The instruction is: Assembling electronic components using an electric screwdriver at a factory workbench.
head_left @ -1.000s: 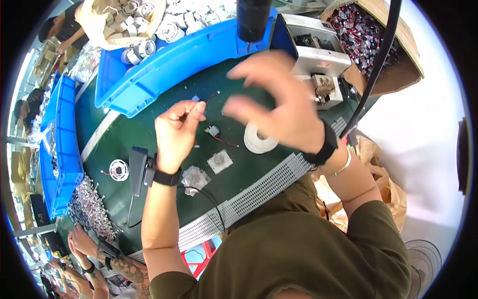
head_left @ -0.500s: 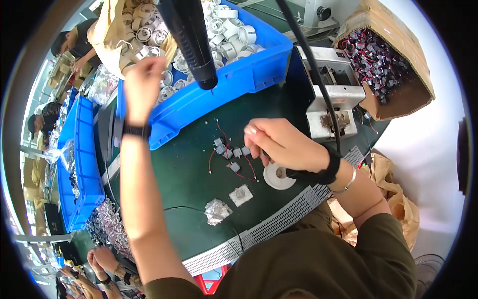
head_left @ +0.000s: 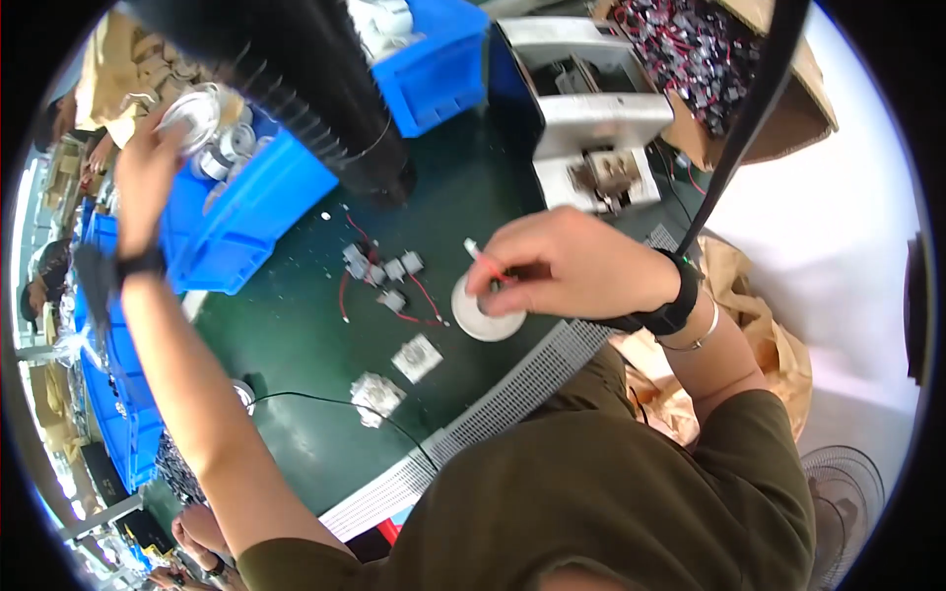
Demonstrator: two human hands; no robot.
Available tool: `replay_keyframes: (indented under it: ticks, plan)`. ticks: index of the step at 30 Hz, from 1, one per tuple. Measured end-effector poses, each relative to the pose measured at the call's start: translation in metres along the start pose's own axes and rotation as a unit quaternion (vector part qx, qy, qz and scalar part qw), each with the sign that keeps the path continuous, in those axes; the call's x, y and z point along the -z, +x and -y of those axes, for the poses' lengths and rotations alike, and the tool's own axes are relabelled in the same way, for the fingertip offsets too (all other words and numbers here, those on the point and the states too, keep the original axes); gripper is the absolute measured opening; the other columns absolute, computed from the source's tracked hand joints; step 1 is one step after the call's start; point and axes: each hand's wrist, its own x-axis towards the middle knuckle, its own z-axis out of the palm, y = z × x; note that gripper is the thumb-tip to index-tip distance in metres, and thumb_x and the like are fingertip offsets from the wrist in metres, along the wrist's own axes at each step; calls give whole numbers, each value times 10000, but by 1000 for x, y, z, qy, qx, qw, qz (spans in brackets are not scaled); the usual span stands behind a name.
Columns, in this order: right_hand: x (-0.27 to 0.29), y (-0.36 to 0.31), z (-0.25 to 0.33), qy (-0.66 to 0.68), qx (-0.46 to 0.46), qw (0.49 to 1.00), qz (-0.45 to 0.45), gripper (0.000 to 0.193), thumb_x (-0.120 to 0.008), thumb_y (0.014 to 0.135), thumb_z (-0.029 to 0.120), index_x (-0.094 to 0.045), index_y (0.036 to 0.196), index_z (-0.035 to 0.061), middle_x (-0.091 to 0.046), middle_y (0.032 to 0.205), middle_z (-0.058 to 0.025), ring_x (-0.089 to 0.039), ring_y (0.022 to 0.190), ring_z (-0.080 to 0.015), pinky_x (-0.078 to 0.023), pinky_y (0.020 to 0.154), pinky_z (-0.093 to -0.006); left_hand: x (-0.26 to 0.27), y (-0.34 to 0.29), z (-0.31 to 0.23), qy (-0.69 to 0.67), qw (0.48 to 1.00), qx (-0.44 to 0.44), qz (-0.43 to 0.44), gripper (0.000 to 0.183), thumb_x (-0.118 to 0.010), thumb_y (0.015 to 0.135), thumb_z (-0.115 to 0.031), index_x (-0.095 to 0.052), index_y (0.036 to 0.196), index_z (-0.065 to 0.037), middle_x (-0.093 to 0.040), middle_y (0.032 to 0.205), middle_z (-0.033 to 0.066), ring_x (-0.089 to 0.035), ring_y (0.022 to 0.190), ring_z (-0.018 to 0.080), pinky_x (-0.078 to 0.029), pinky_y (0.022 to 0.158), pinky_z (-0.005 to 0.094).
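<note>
My left hand (head_left: 148,167) is raised at the upper left over the blue bin (head_left: 266,197), with its fingers closed on a white round plastic housing (head_left: 195,116). More white ring-shaped parts lie in the bin beneath it. At the centre right, my right hand (head_left: 567,264) pinches a short red wire with a small white plug (head_left: 471,247) sticking out past the fingertips; the wire's other end is hidden in the hand. Just below those fingers is a white round dish-like piece (head_left: 485,323). Several small grey parts with red wires (head_left: 379,268) lie left of it on the green table.
A grey-white machine (head_left: 591,118) stands at the back right, beside a cardboard box (head_left: 803,108) of wired parts. A thick black tube (head_left: 335,108) hangs over the table. Near the front lie a white square piece (head_left: 417,358), a crumpled silvery piece (head_left: 377,397) and a thin cable (head_left: 325,398).
My left hand has picked up a white housing at the bin. My right hand has moved off the grey parts, now with a red wire and white plug. The whole view has shifted.
</note>
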Motion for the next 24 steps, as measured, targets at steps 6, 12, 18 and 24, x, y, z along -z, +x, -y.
replay_keyframes:
  ticks: [6,12,18,24]
  plan:
    - [-2,-17,-8,183,-81,963,-182,179,-658,820,17,-638,994,-20,-641,857,-55,-629,724,-93,-495,638,-189,-36,-180,-55,-351,882,102,297,293,-554,871,-109,-618,1140,-14,-654,951,36,-592,842,93,-471,755,234]
    - [-18,-29,0,272,-20,943,-191,266,-621,847,6,-579,1106,-37,-605,1027,-74,-618,852,-104,-503,747,-216,-123,-217,-144,-219,972,-22,82,268,-613,825,-79,-625,1075,15,-654,817,103,-613,643,222,-497,649,303]
    - [-34,-42,-21,185,-5,963,-195,278,-620,836,-29,-583,1110,-49,-584,963,-28,-556,825,-68,-480,765,-222,-130,-224,-143,-127,969,-210,25,565,-693,780,-167,-459,1253,35,-497,1201,207,-559,1023,360,-471,837,380]
    - [-47,-27,-21,52,15,980,-189,196,-676,789,13,-587,962,-9,-586,885,-37,-561,761,-93,-495,695,-245,-161,-234,-144,-188,968,-163,13,649,-799,644,-104,-494,1205,10,-542,1129,185,-559,1037,328,-465,858,395]
